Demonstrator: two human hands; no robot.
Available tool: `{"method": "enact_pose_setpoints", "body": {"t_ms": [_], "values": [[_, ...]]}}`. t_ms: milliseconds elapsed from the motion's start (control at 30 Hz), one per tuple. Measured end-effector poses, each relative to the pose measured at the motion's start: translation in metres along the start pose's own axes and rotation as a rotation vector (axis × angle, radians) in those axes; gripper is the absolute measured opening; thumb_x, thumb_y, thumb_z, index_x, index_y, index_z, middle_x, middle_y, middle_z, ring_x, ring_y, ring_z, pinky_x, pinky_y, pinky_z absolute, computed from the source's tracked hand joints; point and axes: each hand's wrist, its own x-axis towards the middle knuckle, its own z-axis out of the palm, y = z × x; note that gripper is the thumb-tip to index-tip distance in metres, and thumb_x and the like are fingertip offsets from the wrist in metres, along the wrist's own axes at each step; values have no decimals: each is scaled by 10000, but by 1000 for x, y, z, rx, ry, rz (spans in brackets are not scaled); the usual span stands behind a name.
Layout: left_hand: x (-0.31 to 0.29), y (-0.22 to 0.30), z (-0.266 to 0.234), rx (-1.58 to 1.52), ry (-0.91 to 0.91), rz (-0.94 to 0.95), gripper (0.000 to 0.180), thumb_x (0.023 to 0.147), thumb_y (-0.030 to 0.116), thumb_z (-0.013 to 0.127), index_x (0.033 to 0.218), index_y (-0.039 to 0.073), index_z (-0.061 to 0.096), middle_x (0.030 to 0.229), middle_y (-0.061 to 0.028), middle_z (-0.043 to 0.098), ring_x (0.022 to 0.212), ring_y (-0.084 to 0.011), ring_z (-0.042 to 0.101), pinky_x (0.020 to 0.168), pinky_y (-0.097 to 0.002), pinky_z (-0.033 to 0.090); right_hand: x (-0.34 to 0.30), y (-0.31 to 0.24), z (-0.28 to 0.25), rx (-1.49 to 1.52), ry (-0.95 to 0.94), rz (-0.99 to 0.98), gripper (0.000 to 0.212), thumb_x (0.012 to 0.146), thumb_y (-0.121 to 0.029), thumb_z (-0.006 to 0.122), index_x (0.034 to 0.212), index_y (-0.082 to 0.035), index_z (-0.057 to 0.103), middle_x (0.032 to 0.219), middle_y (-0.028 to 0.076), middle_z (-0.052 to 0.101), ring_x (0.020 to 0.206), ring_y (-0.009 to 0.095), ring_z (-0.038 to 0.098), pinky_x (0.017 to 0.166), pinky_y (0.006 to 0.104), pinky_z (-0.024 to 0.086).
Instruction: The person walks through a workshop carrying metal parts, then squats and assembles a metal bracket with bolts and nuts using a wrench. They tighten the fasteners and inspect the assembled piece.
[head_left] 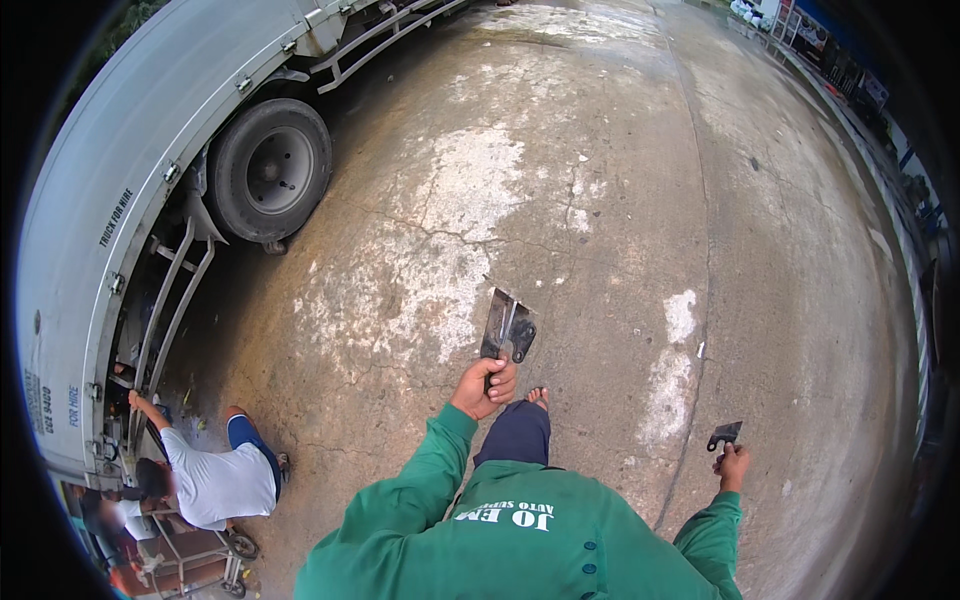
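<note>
Truck (130,150): body cut off by the upper and left edges. Crouching person (215,480): face blurred, one arm hidden under the truck's side rail. Left hand (487,385): fingers conceal the handles of two scrapers (507,328). Right hand (733,465): covers the small scraper's (725,435) handle. Wearer's legs: largely hidden by the green shirt (520,540).

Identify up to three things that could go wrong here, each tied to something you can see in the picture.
1. The left hand carries two bare metal scrapers with blades up; a stumble on the cracked concrete might cut.
2. The foot looks to be in an open sandal; a dropped scraper, including the small scraper in the right hand, could injure it.
3. A crouching person works beside the truck; blades might pass close.
</note>
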Motion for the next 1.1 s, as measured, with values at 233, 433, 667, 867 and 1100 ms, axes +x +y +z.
{"method": "enact_pose_setpoints", "body": {"t_ms": [233,433,667,867,1100], "values": [[259,163,103,230,-227,16,168,945,169,619,1064,112,515,700,10,404,540,-106,380,515,-278,330,71,-23,95,-73,-95,573,199,991,-135,629,903,34,571,677,168,625,476,305,621,391,444,493],[536,266,127,363,-162,-21,220,1033,284,628,967,105,519,701,28,400,556,-69,352,527,-263,314,270,-60,165,-51,52,630,147,916,-57,710,926,28,591,699,178,650,491,308,633,415,445,527],[781,345,133,27,-72,-92,243,1091,325,536,982,109,511,664,48,382,526,-53,341,493,-232,308,631,-460,301,-130,-173,287,207,1020,-197,608,956,-3,576,666,114,624,477,250,629,389,395,479],[997,433,164,-220,-213,-56,273,1085,355,530,970,108,505,663,48,401,515,-50,353,491,-232,323,890,-860,426,-73,-205,-174,194,958,-117,713,867,11,599,653,93,621,492,182,610,418,342,462],[1322,591,155,-21,-191,-74,242,1064,303,572,947,113,477,639,44,387,505,-64,358,484,-245,312,1102,-1061,534,-110,-82,-233,192,917,-99,731,855,9,586,630,107,616,481,197,607,419,351,472]]}}
